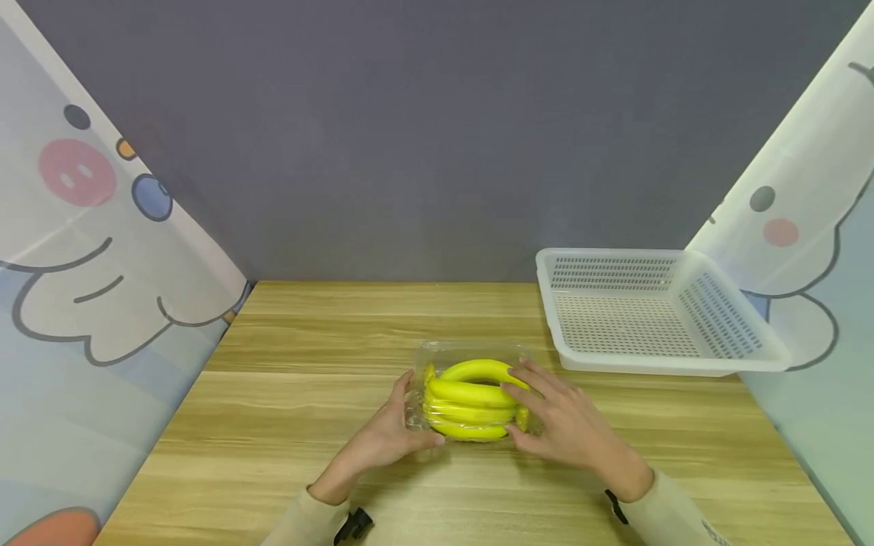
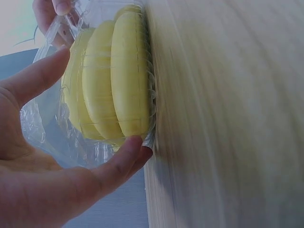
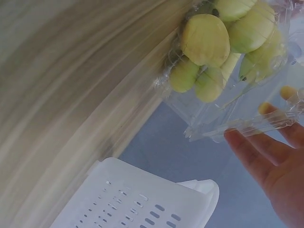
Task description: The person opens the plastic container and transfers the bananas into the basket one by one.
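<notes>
Head view: a clear plastic box (image 1: 471, 350) sits on the wood-grain surface (image 1: 287, 425), with yellow bananas (image 1: 474, 393) packed inside it. At least 4 bananas show, lying lengthwise along the box, the nearer ones under shiny clear plastic. A person works at the box with 2 bare hands.

The left grip (image 1: 391, 432) is at the left end of the box, spread wide, its thumb well apart from its fingers. The thumb reaches to the box's near side and the fingers run along its end; in the left wrist view the fingertips (image 2: 134, 142) lie against the plastic, low down, beside the bananas. The right grip (image 1: 563, 425) is at the right end of the box, loosely open, fingers long and parted. Its fingers reach over the top of the box and the thumb is at the near side. In the right wrist view, fingertips touch a clear plastic edge (image 3: 251, 127); I cannot tell how firmly they press.

Beyond the box and to its right, well apart from the right grip, stands a white basket (image 1: 655, 362) with slotted walls; its inside shows bare mesh. Behind the box rises a dark grey wall (image 1: 423, 136). Far to the box's left and right are 2 cartoon-printed panels (image 1: 68, 250), and nearer the camera than the box are pale sleeves (image 1: 665, 512).
</notes>
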The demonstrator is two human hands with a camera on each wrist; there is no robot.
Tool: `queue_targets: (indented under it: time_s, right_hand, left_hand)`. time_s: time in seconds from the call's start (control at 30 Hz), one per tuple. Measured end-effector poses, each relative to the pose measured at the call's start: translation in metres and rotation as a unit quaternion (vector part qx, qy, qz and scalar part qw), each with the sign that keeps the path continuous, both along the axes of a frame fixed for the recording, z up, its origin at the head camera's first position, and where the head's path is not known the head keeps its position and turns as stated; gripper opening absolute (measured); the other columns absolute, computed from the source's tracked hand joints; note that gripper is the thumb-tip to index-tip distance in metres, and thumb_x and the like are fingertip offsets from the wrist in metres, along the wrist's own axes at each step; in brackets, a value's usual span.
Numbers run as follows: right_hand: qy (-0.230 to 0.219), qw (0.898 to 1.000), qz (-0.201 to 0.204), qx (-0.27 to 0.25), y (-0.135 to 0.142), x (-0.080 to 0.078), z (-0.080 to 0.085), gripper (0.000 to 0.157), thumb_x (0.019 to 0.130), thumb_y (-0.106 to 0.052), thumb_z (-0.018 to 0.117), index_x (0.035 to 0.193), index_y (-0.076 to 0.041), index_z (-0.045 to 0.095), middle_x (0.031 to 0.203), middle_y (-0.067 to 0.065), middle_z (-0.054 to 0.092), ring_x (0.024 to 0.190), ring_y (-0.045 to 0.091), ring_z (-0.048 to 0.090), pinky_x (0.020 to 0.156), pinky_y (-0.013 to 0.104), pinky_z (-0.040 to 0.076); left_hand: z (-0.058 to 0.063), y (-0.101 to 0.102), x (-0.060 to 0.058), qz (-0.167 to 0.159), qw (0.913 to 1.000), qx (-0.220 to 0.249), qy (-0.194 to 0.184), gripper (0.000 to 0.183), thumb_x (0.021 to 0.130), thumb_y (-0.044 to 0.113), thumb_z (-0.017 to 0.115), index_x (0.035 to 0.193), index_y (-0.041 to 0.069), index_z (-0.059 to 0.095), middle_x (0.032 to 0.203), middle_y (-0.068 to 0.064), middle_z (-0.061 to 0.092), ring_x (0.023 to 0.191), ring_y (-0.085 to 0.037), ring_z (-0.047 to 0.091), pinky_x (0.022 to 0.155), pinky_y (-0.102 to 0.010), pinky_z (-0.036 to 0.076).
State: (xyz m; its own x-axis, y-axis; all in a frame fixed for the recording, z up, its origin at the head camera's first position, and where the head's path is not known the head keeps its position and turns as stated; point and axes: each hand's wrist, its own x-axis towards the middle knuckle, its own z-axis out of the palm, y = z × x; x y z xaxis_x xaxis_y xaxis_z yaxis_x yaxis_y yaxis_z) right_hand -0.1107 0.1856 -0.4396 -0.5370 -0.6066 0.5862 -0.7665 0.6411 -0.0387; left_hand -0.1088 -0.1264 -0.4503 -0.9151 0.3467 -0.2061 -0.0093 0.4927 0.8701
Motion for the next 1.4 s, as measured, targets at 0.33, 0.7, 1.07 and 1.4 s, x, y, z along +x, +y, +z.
queue_targets:
  time_s: [0.33, 0.7, 1.07, 1.4]
  right_hand:
    - [-0.016, 1.0, 0.009, -0.017, 0.0005, -0.0007, 0.0021, 0.052, 0.092, -0.048, 0.062, 0.119, -0.005, 0.072, 0.131, 0.019, 0.064, 0.122, 0.046, 0.059, 0.08, 0.056, 0.06]
    - [-0.01, 1.0, 0.012, -0.025, 0.0003, -0.0027, 0.003, 0.051, 0.093, -0.047, 0.061, 0.118, -0.004, 0.072, 0.13, 0.018, 0.064, 0.12, 0.046, 0.06, 0.072, 0.05, 0.062]
    - [-0.013, 0.999, 0.019, -0.039, 0.0, -0.0041, 0.005, 0.054, 0.097, -0.049, 0.056, 0.119, -0.003, 0.071, 0.131, 0.021, 0.063, 0.121, 0.046, 0.06, 0.072, 0.05, 0.062]
    - [-0.002, 0.998, 0.028, -0.059, -0.0003, -0.005, 0.0087, 0.054, 0.1, -0.05, 0.054, 0.121, -0.003, 0.071, 0.13, 0.021, 0.064, 0.118, 0.045, 0.062, 0.081, 0.056, 0.059]
  left_hand:
    - [-0.0006, -0.0015, -0.0012, 0.002, 1.0, 0.005, -0.006, 0.124, 0.077, 0.033, 0.089, 0.163, 0.006, 0.003, 0.165, -0.027, 0.017, 0.143, -0.054, 0.029, 0.11, -0.072, 0.028]
    - [-0.0005, -0.0018, -0.0031, -0.006, 1.0, 0.001, -0.002, 0.125, 0.078, 0.033, 0.089, 0.163, 0.006, 0.001, 0.165, -0.026, 0.017, 0.144, -0.054, 0.026, 0.11, -0.072, 0.028]
    - [0.0023, -0.0035, -0.006, -0.02, 0.9996, -0.02, 0.009, 0.126, 0.078, 0.037, 0.088, 0.162, 0.004, 0.0, 0.162, -0.033, 0.015, 0.145, -0.054, 0.024, 0.113, -0.07, 0.025]
    - [0.0012, -0.0049, -0.0066, -0.025, 0.9997, -0.003, 0.001, 0.125, 0.08, 0.036, 0.088, 0.163, 0.006, -0.001, 0.159, -0.038, 0.022, 0.129, -0.048, 0.049, 0.1, -0.057, 0.049]
